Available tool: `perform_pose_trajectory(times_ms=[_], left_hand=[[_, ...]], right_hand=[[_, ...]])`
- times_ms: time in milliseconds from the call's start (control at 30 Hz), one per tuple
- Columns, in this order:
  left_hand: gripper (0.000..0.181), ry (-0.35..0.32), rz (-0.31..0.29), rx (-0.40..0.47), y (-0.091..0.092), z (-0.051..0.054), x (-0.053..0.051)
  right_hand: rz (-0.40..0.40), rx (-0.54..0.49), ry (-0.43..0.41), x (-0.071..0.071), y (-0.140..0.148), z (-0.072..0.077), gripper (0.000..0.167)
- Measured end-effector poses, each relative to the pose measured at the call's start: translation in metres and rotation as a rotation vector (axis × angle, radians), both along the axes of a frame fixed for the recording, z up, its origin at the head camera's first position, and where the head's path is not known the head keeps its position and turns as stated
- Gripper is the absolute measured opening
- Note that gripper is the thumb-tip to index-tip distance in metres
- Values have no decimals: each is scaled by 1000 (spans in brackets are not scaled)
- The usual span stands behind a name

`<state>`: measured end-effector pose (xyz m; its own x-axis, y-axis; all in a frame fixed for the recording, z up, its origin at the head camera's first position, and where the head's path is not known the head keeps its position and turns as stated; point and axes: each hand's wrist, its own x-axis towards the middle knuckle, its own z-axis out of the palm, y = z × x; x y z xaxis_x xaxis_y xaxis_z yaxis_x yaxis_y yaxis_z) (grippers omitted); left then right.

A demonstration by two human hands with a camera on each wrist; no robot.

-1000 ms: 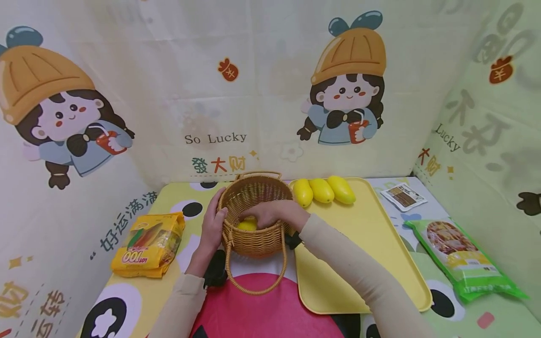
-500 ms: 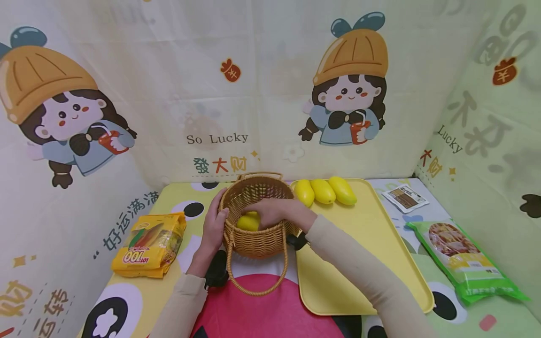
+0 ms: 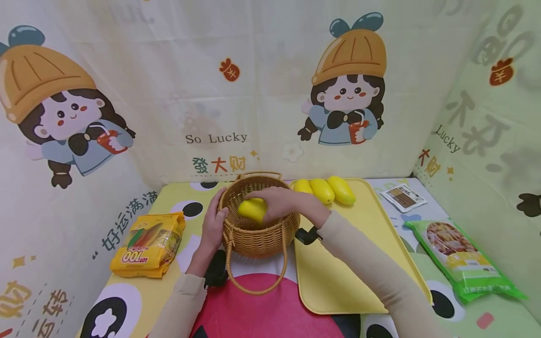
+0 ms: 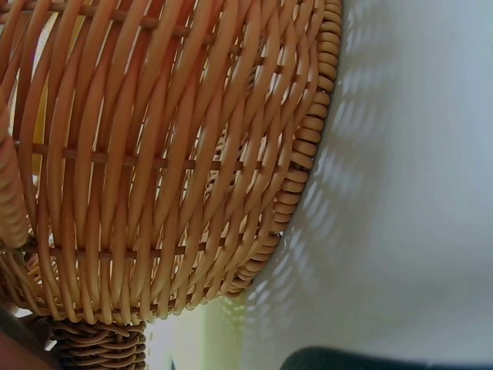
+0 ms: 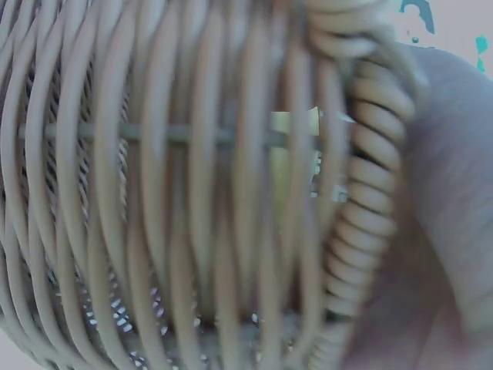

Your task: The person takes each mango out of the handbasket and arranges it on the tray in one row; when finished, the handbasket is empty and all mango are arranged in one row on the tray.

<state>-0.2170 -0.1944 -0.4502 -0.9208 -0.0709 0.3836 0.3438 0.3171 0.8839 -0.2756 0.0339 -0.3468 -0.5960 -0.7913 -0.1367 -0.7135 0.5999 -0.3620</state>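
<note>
A round wicker basket stands in the middle of the table, one looped handle hanging toward me. My left hand grips its left rim, thumb on the near side. Within the basket's mouth my right hand holds a yellow mango, its fingertips hidden behind the fruit. In the left wrist view the woven wall fills most of the picture. Blurred weave and part of the right hand show in the right wrist view.
Right of the basket lies a yellow tray with three mangoes at its back. A green food bag and a small white packet lie farther right. A yellow snack bag is at left.
My right hand has risen from deep in the basket toward the rim and shifted slightly right, lifting the mango with it. The left hand and basket have stayed put.
</note>
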Motion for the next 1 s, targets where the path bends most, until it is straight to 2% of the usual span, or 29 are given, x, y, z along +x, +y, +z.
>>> perform_pose_trajectory(times_ms=[167,333,700,800,833,933,1000], left_hand=[[56,11,-1,13,1,-1,-1],[56,12,-2,22,1,-2,0],[56,-10,-8,7,-1,-1,-2],[57,-30,-10,-6,3,12,6],[57,-28,-8,-8,3,13,7],[57,-29,-12,-10,7,25,16],[57,-17,-15,-9,8,27,18]], right_hand=[[-14,-41,24,1,9,9,79],[-56,-71,10,3,18,19,79],[-104,-205,79,-6,42,35,84],[-123,-232,111,-8,48,38,83],[-130,-236,119,-9,50,39,83],[-159,-242,118,-12,57,40,83],[-175,-242,117,-14,63,41,83]])
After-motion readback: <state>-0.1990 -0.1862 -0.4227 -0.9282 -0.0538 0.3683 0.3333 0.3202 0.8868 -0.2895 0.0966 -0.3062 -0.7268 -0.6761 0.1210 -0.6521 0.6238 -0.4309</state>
